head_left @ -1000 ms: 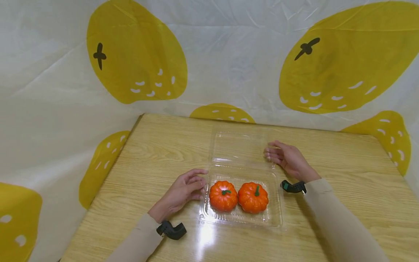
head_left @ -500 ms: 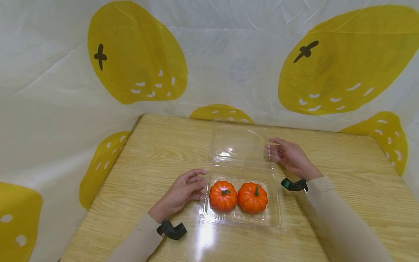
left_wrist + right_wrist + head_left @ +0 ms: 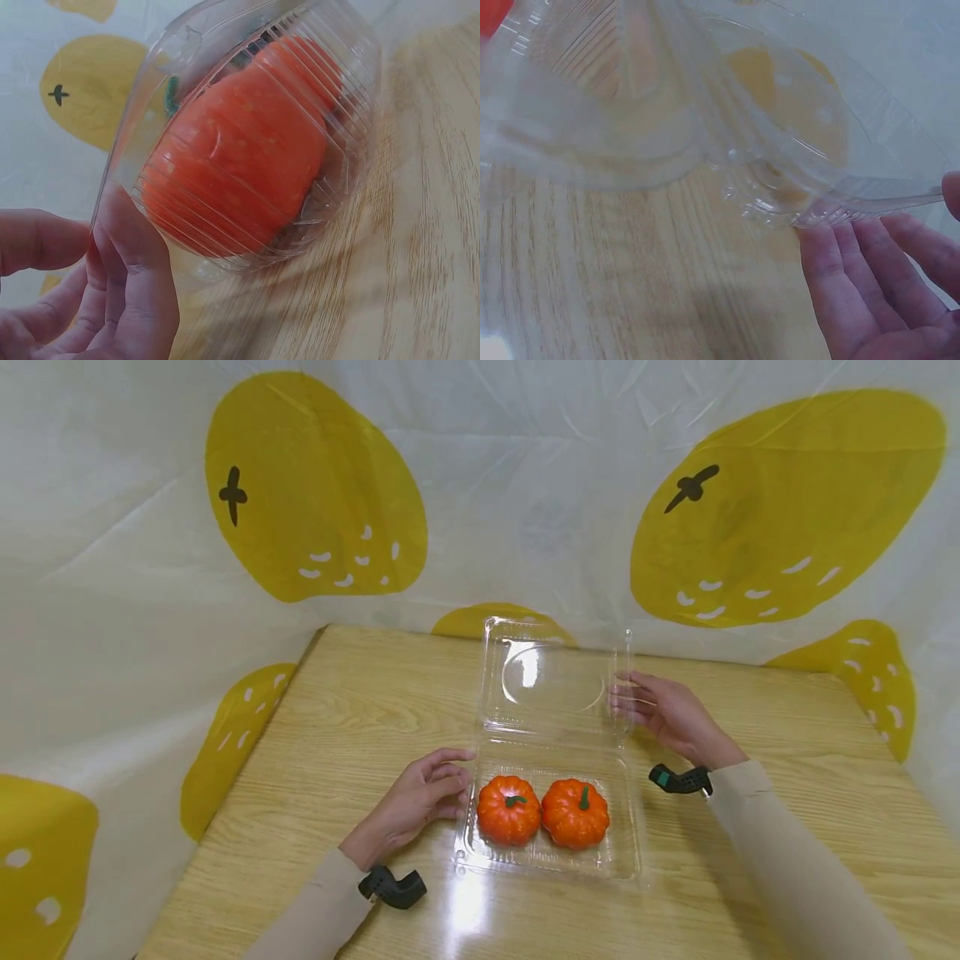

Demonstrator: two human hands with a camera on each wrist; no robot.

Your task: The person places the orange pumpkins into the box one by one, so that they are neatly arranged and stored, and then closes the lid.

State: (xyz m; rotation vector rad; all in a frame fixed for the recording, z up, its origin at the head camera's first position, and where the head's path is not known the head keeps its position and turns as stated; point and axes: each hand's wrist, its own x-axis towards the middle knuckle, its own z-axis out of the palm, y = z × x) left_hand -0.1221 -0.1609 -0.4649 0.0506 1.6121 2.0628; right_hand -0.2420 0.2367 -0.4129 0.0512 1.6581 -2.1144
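Observation:
A clear plastic clamshell container (image 3: 551, 867) lies on the wooden table, its hinged lid (image 3: 555, 681) tilted up at the back. Inside the base sit two small orange pumpkins with green stems, a left pumpkin (image 3: 508, 812) and a right pumpkin (image 3: 575, 814), side by side. My left hand (image 3: 420, 795) pinches the base's left rim between thumb and fingers, as the left wrist view shows close up. At the lid's right side, my right hand (image 3: 671, 714) holds the edge, with fingers under the lid and the thumb at its rim (image 3: 900, 196).
Behind the table (image 3: 375, 693) and along its left side hangs a white cloth (image 3: 525, 510) printed with big yellow fruit. Each wrist carries a black strap mount, the left mount (image 3: 392, 888) and the right mount (image 3: 678, 779).
The lid has risen from nearly flat to a tilted-up position, its far edge now overlapping the cloth. My right hand has moved slightly with it. The left hand and the pumpkins have stayed put.

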